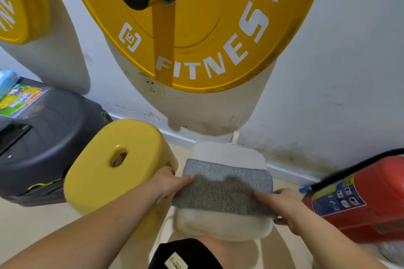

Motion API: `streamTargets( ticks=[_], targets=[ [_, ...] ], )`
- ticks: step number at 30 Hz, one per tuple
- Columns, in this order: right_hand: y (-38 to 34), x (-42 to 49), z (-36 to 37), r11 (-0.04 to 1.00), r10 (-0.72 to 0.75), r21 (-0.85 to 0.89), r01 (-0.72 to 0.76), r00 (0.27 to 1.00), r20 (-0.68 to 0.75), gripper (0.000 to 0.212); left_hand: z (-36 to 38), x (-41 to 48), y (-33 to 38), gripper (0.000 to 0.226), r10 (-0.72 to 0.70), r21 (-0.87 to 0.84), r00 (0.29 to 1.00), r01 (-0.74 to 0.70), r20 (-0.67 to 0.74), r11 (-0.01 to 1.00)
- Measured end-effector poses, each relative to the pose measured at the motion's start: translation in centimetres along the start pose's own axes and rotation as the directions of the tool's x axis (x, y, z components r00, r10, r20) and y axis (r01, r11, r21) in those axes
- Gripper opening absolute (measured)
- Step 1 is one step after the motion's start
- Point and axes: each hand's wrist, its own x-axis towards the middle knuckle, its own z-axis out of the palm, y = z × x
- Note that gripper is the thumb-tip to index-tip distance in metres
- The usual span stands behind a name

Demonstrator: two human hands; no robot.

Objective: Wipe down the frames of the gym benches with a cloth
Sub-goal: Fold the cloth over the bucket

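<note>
Between both sets of fingers, cloth held spread flat over white stool. Left fingers pinch its left edge, right fingers grasp its right edge. Yellow stool just left of left fingers, extinguisher right of right fingers. Plate beyond, on wall.

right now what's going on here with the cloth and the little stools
A person holds a grey cloth stretched between both hands, the left hand pinching its left edge and the right hand gripping its right edge. The cloth is spread across the top of a white stool. A yellow stool stands just to the left, a red fire extinguisher to the right, and a yellow weight plate hangs on the wall above.
</note>
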Motion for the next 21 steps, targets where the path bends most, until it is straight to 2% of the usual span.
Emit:
streamTargets(
  ticks=[1,4,7,10,12,13,14,16,18,21],
  targets=[
    [0.6,0.1,0.0,0.998,-0.013,-0.063,0.012,1.000,-0.014,0.038,0.6,-0.3,-0.6,0.053,-0.019,-0.037,0.999,0.020,0.030,0.999],
    [1.9,1.0,-0.8,0.990,-0.092,-0.121,0.073,0.984,-0.155,0.019,2.0,0.3,-1.8,0.047,0.094,-0.161,0.994,-0.102,-0.054,0.982],
    [2.3,1.6,-1.5,0.984,-0.118,-0.154,0.088,0.973,-0.198,0.020,1.9,0.1,-1.2,0.042,0.162,-0.216,0.974,-0.195,-0.160,0.957],
    [2.1,1.2,-1.1,0.917,-0.239,-0.368,0.150,0.948,-0.210,0.029,0.8,-0.2,-0.2,0.032,0.135,-0.273,0.966,-0.193,-0.219,0.942],
    [1.7,0.7,-0.8,0.803,-0.443,-0.505,0.316,0.884,-0.151,0.044,-0.3,-0.6,0.7,0.025,0.146,-0.299,0.959,-0.218,-0.243,0.929],
    [1.3,0.3,-0.7,0.739,-0.514,-0.541,0.402,0.855,-0.067,0.047,-0.7,-0.8,1.1,0.021,0.165,-0.323,0.953,-0.244,-0.253,0.914],
    [0.9,0.0,-0.5,0.686,-0.551,-0.552,0.474,0.834,0.031,0.045,-0.9,-1.2,1.6,0.019,0.191,-0.340,0.945,-0.277,-0.265,0.899],
    [0.3,0.0,0.1,0.634,-0.526,-0.573,0.519,0.833,0.173,0.035,-0.8,-2.1,3.0,0.017,0.256,-0.295,0.912,-0.353,-0.320,0.888],
    [-0.2,0.2,0.2,0.641,-0.524,-0.572,0.512,0.836,0.161,0.034,0.2,-3.0,4.7,0.016,0.326,-0.265,0.895,-0.408,-0.304,0.874],
    [-0.7,0.1,-0.7,0.747,-0.520,-0.468,0.471,0.854,0.029,0.041,2.9,-3.9,6.8,0.019,0.469,-0.210,0.870,-0.492,-0.152,0.845]
  ],
)
